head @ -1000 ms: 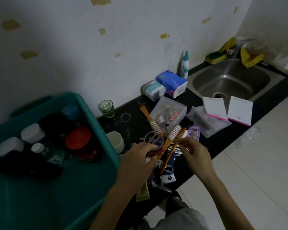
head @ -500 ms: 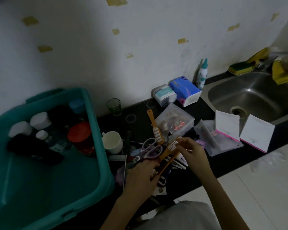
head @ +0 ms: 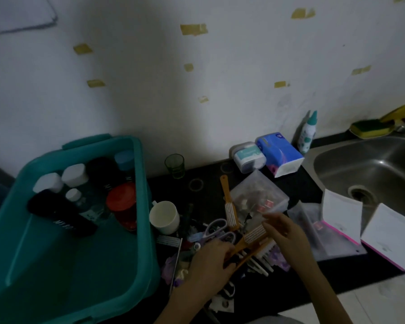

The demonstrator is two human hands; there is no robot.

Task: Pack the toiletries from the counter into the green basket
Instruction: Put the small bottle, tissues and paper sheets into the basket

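The green basket (head: pixel 145 206) sits at the left of the black counter (head: pixel 211 178) and holds several bottles and jars, among them a red-lidded jar (head: pixel 121 199) and a black tube (head: pixel 61 216). My left hand (head: pixel 211 263) is closed around the handles of two orange brushes (head: pixel 253 237) just above the clutter. My right hand (head: pixel 285 232) touches their bristle ends with its fingers. A third orange brush (head: pixel 229 202) lies on the counter. Purple-handled scissors (head: pixel 216 228) lie beside my left hand.
A white mug (head: pixel 164 217) and a green glass (head: pixel 174 164) stand near the basket. Clear plastic boxes (head: pixel 260 195), a blue tissue pack (head: pixel 278 150), a small bottle (head: pixel 308 134) and two white cards (head: pixel 341 211) lie toward the steel sink (head: pixel 372 169) at the right.
The view shifted right, so the basket looks further left. Both hands dropped closer to the counter with the orange brushes. The scissors went from my left hand to the counter.
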